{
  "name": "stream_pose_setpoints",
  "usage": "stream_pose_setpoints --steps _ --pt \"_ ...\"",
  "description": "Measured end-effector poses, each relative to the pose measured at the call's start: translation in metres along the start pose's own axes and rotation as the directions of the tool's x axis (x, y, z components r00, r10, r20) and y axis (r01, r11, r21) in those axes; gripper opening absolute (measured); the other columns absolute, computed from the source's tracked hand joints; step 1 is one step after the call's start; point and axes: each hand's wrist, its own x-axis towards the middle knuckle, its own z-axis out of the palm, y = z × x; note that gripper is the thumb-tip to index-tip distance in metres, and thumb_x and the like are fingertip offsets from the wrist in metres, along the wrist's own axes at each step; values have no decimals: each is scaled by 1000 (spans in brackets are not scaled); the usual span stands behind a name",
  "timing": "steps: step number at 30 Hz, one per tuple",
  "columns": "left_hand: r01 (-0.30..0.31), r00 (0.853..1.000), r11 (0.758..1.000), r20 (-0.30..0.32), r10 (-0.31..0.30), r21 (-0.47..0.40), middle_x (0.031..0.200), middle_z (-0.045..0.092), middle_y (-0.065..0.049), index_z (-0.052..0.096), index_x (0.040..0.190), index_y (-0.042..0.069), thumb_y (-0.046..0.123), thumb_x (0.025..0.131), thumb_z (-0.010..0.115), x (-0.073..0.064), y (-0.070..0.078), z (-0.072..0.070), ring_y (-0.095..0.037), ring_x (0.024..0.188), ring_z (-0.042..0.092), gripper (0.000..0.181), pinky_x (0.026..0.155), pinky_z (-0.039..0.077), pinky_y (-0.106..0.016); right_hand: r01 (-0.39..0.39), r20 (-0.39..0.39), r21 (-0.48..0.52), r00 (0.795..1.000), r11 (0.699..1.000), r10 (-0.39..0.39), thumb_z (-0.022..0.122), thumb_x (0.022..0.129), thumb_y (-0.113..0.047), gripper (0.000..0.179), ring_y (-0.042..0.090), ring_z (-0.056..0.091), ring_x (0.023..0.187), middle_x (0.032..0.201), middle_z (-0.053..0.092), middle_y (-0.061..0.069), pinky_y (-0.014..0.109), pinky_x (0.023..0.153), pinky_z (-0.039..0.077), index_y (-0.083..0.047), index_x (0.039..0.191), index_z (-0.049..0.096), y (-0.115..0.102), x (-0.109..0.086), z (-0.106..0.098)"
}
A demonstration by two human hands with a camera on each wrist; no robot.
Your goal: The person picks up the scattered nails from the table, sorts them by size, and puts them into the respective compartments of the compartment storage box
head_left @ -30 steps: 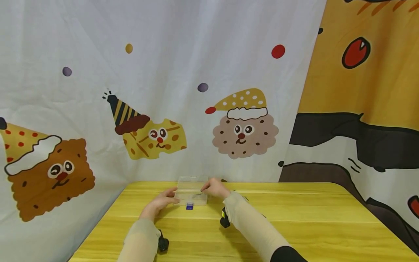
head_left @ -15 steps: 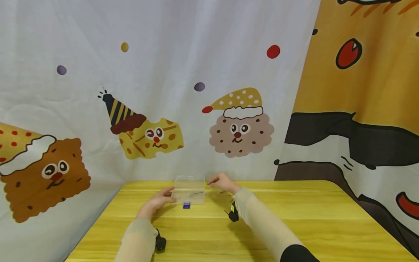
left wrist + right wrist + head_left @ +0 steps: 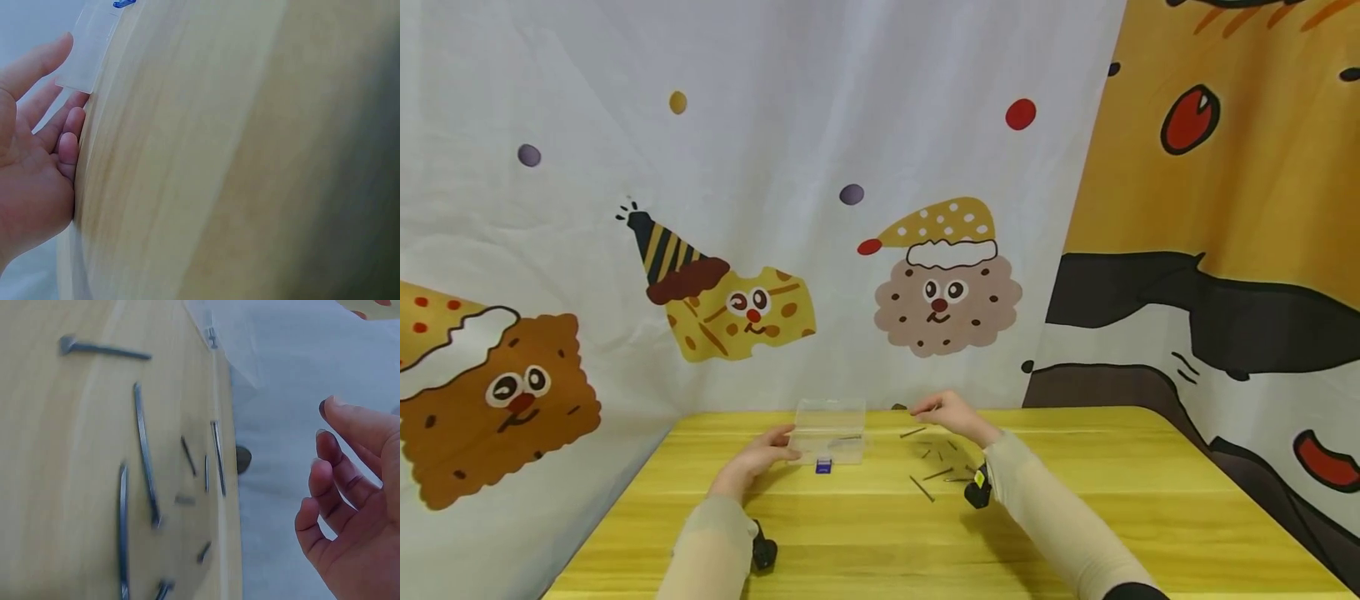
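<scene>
A clear plastic box with its lid raised and a blue latch at the front stands near the table's far edge. One thin nail lies inside. My left hand rests at the box's left end, thumb at the front corner and fingers farther back. In the left wrist view the thumb and fingertips are right at the clear box. My right hand hovers right of the box, fingers loosely bent, thumb and index tips close together with nothing visible between. Below it lie several loose nails, including a long nail and a large-headed nail.
The yellowish wooden table ends just behind the box. A white curtain with cartoon prints hangs directly behind that edge. A black wrist camera sits under the right sleeve, close over the scattered nails.
My right hand has moved right, away from the box's right side to above the scattered nails, uncovering them. The left hand stays at the box. The head view has shifted slightly.
</scene>
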Motion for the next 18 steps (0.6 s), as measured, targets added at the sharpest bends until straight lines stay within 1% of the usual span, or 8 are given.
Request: stream_pose_setpoints --steps 3,6,10,12,14,16,18 --pt "-10 1000 1000 5 10 4 141 38 -34 34 148 -4 13 87 72 1 -1 0 -49 129 36 74 103 31 -60 -26 -12 0 1000 1000 26 62 95 -12 21 25 61 100 114 67 15 43 84 52 -1 109 73 6 -14 -8" --pt "-9 1000 1000 0 9 13 141 38 -34 34 148 -3 14 87 71 1 -1 1 -49 129 36 73 104 30 -60 -73 -30 2 997 997 73 63 94 -14 22 24 61 101 115 67 14 44 85 51 -2 110 73 11 -29 -16" --pt "7 1000 1000 -13 -7 13 142 38 -33 34 148 -2 14 87 71 0 -2 1 -48 130 36 73 104 29 -61 -104 -40 10 994 995 104 65 93 -18 28 26 61 99 114 67 13 47 84 50 2 113 71 20 -48 -24" --pt "11 1000 1000 -15 -11 16 142 38 -33 34 148 -2 14 87 71 -1 -2 1 -48 129 37 73 104 29 -61 -114 -41 19 993 993 115 66 93 -18 30 30 60 95 112 67 13 49 81 50 3 114 70 24 -57 -27" --pt "15 1000 1000 -15 -15 14 142 38 -33 34 148 -2 14 87 71 -1 -2 0 -48 129 37 73 104 29 -61 -113 -36 34 993 993 114 66 93 -17 32 35 59 90 110 67 16 50 76 50 6 115 68 28 -66 -30" --pt "15 1000 1000 -13 -15 14 142 38 -33 34 148 -2 14 87 71 -1 -2 0 -48 129 37 74 104 29 -61 -123 -34 48 992 991 124 66 92 -16 33 37 58 86 110 67 19 47 71 50 7 116 67 32 -74 -32" --pt "15 1000 1000 -9 -15 14 143 37 -33 34 148 -2 14 86 72 -1 -1 1 -48 130 36 74 105 28 -61 -127 -33 57 991 990 129 66 92 -15 33 35 58 84 111 67 20 43 68 51 8 116 67 35 -81 -34"
